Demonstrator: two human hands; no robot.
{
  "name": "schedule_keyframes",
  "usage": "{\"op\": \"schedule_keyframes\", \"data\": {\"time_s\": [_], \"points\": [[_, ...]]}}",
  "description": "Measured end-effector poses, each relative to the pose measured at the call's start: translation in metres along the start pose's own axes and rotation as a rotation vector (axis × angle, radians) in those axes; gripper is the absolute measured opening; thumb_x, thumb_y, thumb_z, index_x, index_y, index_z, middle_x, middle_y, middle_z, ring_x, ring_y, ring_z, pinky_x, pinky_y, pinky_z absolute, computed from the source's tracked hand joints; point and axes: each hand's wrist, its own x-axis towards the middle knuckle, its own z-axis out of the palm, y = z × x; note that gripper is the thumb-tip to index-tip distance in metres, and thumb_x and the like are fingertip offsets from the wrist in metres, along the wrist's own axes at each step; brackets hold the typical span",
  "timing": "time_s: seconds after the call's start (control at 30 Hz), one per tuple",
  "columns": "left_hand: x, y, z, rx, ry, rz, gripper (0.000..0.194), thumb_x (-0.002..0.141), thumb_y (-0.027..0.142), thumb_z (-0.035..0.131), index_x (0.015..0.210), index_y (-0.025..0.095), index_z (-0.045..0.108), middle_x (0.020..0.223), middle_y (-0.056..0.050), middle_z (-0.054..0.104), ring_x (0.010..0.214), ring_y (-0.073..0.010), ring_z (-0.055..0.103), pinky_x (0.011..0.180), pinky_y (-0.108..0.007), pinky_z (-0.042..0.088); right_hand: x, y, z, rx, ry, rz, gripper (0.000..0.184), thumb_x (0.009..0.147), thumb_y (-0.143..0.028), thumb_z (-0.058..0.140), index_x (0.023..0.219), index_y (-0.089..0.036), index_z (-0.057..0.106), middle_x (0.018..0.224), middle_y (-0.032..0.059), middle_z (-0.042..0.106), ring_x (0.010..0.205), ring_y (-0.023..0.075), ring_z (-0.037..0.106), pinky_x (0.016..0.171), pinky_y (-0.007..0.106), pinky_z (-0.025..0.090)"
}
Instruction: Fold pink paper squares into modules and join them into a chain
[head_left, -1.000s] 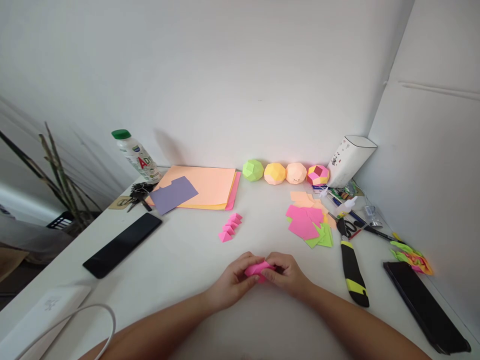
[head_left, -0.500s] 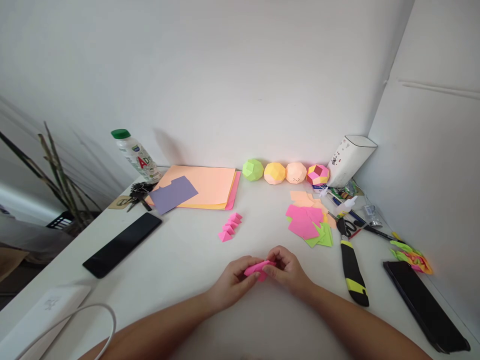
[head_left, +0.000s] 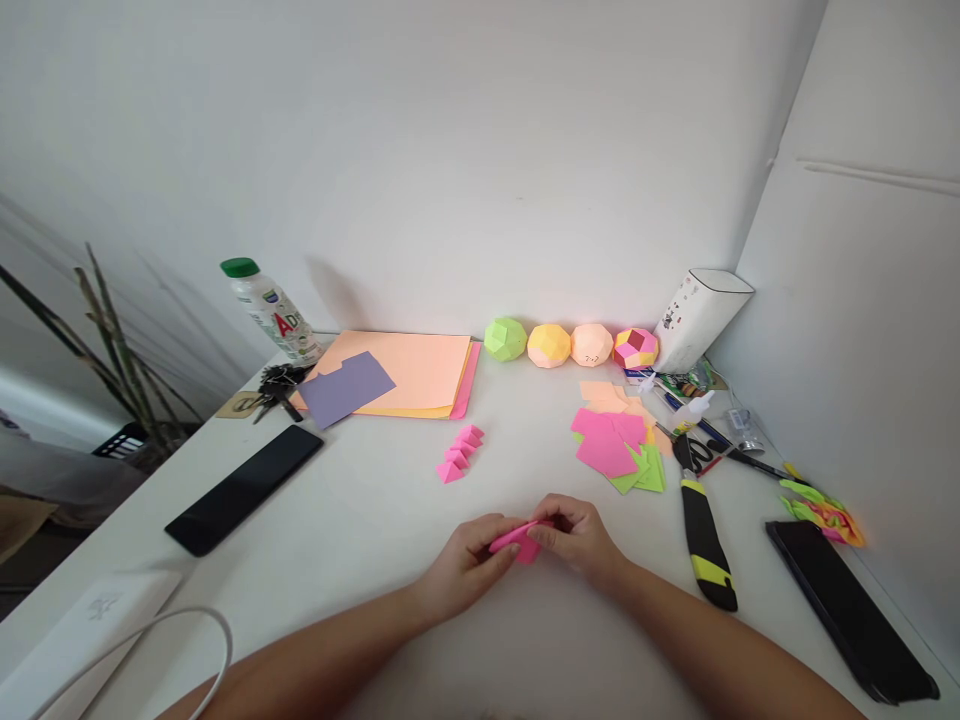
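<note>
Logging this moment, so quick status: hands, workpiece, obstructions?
Left hand and right hand both on pink paper piece, partly hidden by fingers. Folded pink pieces just beyond. Nothing seen between hands and piece.

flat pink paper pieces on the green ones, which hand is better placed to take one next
Probably right: the right hand is nearer the flat pink paper pieces than the left hand, though both grip the folded pink paper, so the right would first let go.
</note>
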Motion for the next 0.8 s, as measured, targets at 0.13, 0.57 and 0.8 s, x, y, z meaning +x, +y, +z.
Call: {"op": "schedule_keyframes", "data": {"time_s": [0.13, 0.57, 0.8], "points": [[-0.0003, -0.0010, 0.0006, 0.024, 0.000, 0.004, 0.031, 0.089, 0.037, 0.043, 0.102, 0.021, 0.066, 0.077, -0.004, 0.061, 0.071, -0.0167, 0.054, 0.068, -0.028, 0.045, 0.0002, -0.0019, -0.0001, 0.001, 0.016, -0.011, 0.019, 0.071, -0.036, 0.070, 0.072, -0.018, 0.065, 0.067, -0.0002, 0.058, 0.063, 0.0140, 0.054, 0.062, 0.028, 0.045], [-0.0006, -0.0037, 0.0014, 0.037, -0.006, 0.004, 0.026, 0.090, 0.028, 0.044, 0.098, 0.019, 0.067, 0.076, -0.003, 0.062, 0.070, -0.0152, 0.053, 0.066, -0.026, 0.043, 0.0011, -0.0008, -0.0008, 0.013, 0.008, -0.026, 0.018, 0.070, -0.033, 0.072, 0.067, -0.017, 0.065, 0.064, -0.0010, 0.057, 0.059, 0.0119, 0.050, 0.058, 0.026, 0.041], [-0.0028, -0.0019, 0.0020, 0.033, -0.010, -0.020, 0.027, 0.090, 0.030, 0.043, 0.089, 0.017, 0.066, 0.072, -0.002, 0.060, 0.065, -0.0139, 0.050, 0.063, -0.024, 0.042, 0.0001, 0.0015, -0.0024, 0.004, -0.012, -0.043, 0.016, 0.070, -0.032, 0.072, 0.066, -0.017, 0.067, 0.063, -0.0009, 0.057, 0.059, 0.0118, 0.050, 0.057, 0.025, 0.040]]}}
